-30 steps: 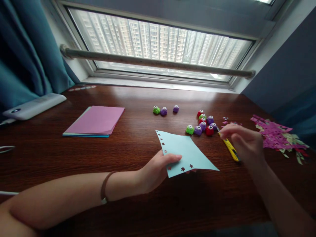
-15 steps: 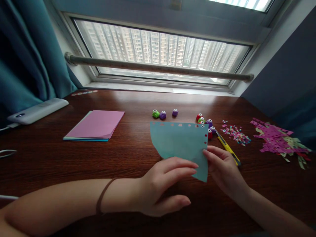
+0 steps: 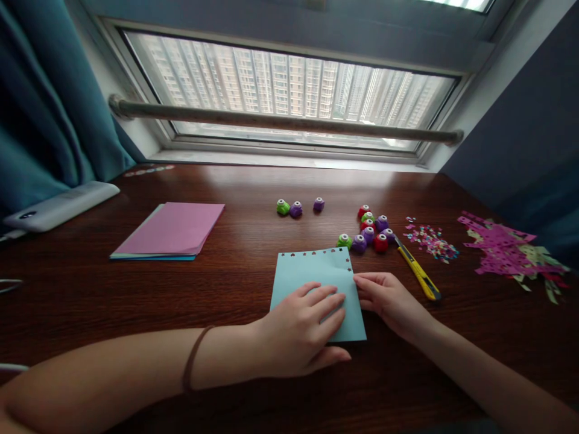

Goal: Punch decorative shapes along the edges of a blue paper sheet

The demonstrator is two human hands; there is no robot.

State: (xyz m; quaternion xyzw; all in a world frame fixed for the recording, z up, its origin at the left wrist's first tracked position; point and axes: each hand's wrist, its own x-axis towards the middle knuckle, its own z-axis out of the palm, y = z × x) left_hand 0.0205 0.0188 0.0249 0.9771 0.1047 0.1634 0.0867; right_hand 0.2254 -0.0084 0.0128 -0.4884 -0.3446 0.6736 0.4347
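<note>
A light blue sheet of paper lies on the desk in front of me, with small star and heart holes punched along its far edge and the top of its right edge. My left hand rests flat on the sheet, fingers spread and covering its lower left part. At the right edge, my right hand pinches the paper between thumb and fingers. Just past the sheet stand several small craft punches in red, green and purple, among them a red punch and a green punch.
A yellow utility knife lies right of the punches. Beyond it are loose confetti and pink and green paper scraps. On the left sit a stack of coloured paper and a white device. The window is behind.
The paper has come down flat onto the desk, nearer to me, uncovering more punches. My left hand now presses on it; my right hand still holds its right edge.
</note>
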